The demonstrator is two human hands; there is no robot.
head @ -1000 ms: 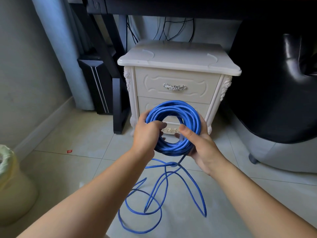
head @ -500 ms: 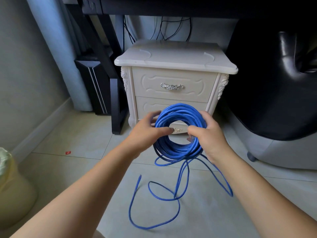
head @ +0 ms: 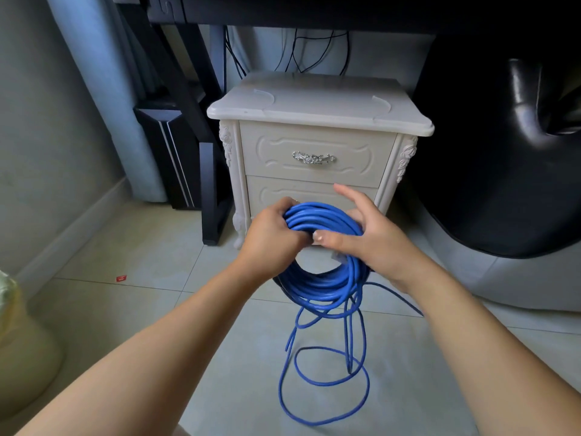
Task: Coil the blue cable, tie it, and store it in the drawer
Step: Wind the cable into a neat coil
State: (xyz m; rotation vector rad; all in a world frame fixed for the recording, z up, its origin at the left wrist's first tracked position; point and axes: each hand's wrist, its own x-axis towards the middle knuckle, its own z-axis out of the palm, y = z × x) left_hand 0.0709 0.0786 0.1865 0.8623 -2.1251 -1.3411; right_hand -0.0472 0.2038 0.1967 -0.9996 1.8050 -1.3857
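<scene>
A thick coil of blue cable (head: 320, 286) hangs in front of me at mid-frame. My left hand (head: 270, 239) grips the coil's upper left, fingers curled round the bundle. My right hand (head: 367, 234) sits at the upper right, its thumb pressed across the strands and its fingers spread behind the coil. Loose blue cable (head: 327, 382) trails from the coil down to the floor in open loops. Behind the coil stands a cream nightstand (head: 317, 105); its top drawer (head: 314, 152) with a silver handle is closed, and the lower drawer is partly hidden by my hands.
A black leather chair (head: 503, 152) fills the right side. Black desk legs (head: 207, 171) and a dark computer case (head: 166, 152) stand left of the nightstand. A bin with a pale bag (head: 19, 350) is at the left edge. Tiled floor (head: 125, 309) lies below.
The coil has tipped over, its top now facing me. My left hand moved up onto the top of the bundle. My right hand's fingers opened out behind it. The loose tail on the floor is shorter.
</scene>
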